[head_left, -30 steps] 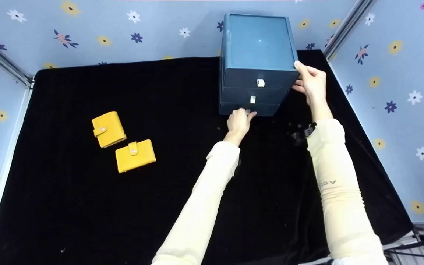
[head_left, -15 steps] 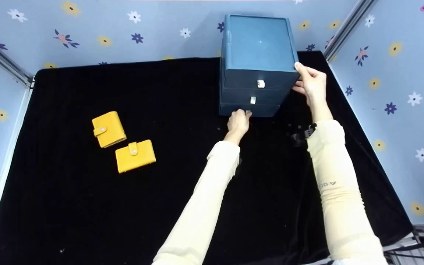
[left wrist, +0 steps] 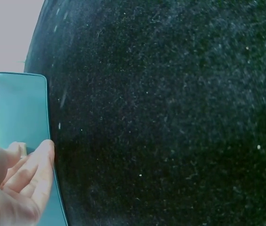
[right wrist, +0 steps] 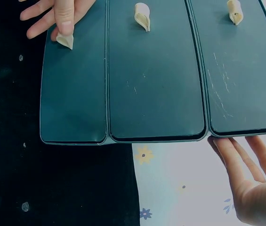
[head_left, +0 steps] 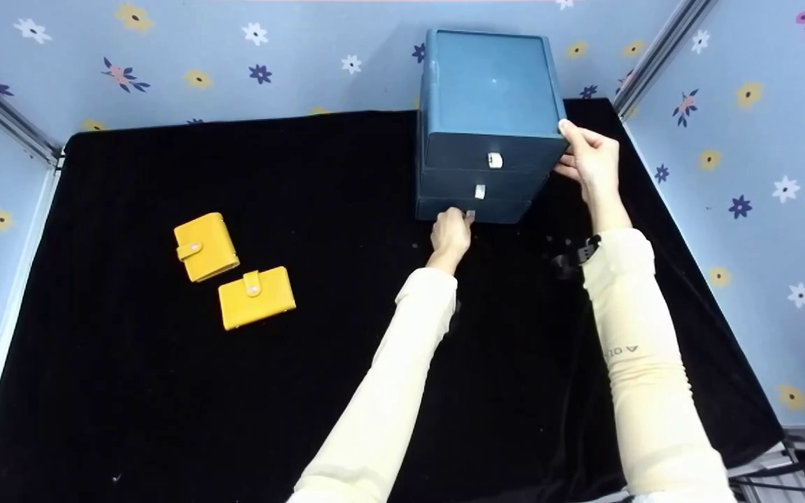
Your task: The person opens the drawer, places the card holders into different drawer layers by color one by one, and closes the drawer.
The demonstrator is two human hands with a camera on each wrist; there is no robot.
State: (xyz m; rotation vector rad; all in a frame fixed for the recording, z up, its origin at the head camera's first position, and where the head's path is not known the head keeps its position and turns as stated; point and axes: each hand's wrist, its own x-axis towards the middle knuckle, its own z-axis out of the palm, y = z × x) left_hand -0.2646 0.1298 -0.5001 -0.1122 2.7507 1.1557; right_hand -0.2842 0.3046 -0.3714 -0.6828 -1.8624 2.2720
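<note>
Head view: rigid blue drawer unit (head_left: 493,84), held at tab and side

Nearest, on the left of the black cloth (head_left: 165,391), a yellow card case (head_left: 257,298) lay flat, with a second yellow case (head_left: 207,246) just beyond it. Both looked light, slim and slightly pliant, best lifted by their edges.

Farther off and to the right, the left hand (head_left: 450,230) pinched the pale tab (right wrist: 66,41) of the bottom drawer (right wrist: 76,99) between thumb and fingers. The tab was small and seemed smooth, so a firm pinch close to its base looked the surest hold. The drawer front appeared level with those above, though a slight gap could not be ruled out.

Beyond that hand the unit stood upright at the far right, near the patterned wall (head_left: 305,63). Its shell looked like hard plastic: stiff, fairly light for its bulk, a little slick, and apt to slide if a tab were tugged alone. The right hand (head_left: 594,162) set its thumb at the top's near right corner, its other fingers spread and nearly straight against the right side, judged a sound place to brace.
</note>
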